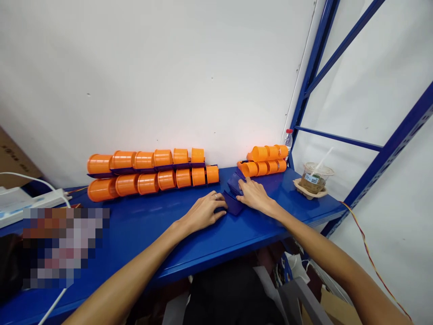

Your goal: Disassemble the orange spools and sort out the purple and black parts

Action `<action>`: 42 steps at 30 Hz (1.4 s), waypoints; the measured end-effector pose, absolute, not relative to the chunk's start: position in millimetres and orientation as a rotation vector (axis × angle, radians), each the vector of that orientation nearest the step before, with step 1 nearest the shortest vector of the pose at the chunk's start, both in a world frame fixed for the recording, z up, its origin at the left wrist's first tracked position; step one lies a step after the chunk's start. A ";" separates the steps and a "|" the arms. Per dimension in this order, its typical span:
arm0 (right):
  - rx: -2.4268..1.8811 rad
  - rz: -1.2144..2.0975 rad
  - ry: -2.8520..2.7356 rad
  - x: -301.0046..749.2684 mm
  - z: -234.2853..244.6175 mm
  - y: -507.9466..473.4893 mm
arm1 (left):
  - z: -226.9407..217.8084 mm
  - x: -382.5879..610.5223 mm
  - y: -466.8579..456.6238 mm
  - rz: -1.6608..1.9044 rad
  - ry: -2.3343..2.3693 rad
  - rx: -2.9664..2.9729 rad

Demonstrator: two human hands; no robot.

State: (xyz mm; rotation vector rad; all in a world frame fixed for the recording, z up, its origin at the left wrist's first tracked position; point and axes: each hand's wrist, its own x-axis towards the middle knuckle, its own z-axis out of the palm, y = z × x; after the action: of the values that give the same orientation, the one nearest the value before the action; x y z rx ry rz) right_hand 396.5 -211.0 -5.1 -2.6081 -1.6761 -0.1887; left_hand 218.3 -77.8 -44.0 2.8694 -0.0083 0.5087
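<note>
My left hand point(207, 210), with a ring on one finger, rests on the blue table with fingers curled at the left edge of a dark blue, flat-sided folded piece point(234, 206). Opposite it, my right hand point(254, 195) has thumb and fingers on the same piece. Its fingers also reach a second dark blue piece point(234, 181) just behind. I cannot tell what these pieces are. Orange cups point(250, 169) lie on their sides in two stacked rows just beyond my right hand. A longer double row of orange cups point(148, 183) lies along the wall to the left.
A drink cup with a straw point(313, 178) sits in a cardboard holder at right, near a red-capped bottle point(288, 139). Blue shelf posts point(306, 90) rise behind. Far left are a white power strip point(40, 203), cables and a blurred-out item point(64, 248).
</note>
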 end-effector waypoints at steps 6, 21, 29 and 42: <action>-2.723 -0.153 -1.565 399.9 7.0 -231.5 | -55.2 225.1 -79.4 0.527 -0.075 2.805; -2.812 -0.247 -1.382 431.8 16.1 -261.9 | -52.4 284.3 -106.3 0.499 -0.116 2.894; -2.312 -0.259 -1.321 416.1 -15.1 -298.2 | -50.7 267.4 -109.8 0.524 -0.395 3.290; -2.566 -0.673 -1.311 445.6 11.1 -279.8 | -45.5 264.6 -114.3 1.291 -0.239 3.070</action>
State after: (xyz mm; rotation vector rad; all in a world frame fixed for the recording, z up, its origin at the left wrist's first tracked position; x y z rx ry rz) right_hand 445.6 -279.8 11.1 -2.5656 -1.3106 -0.6729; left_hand 264.6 -114.3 -45.5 3.0699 -0.2390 1.2908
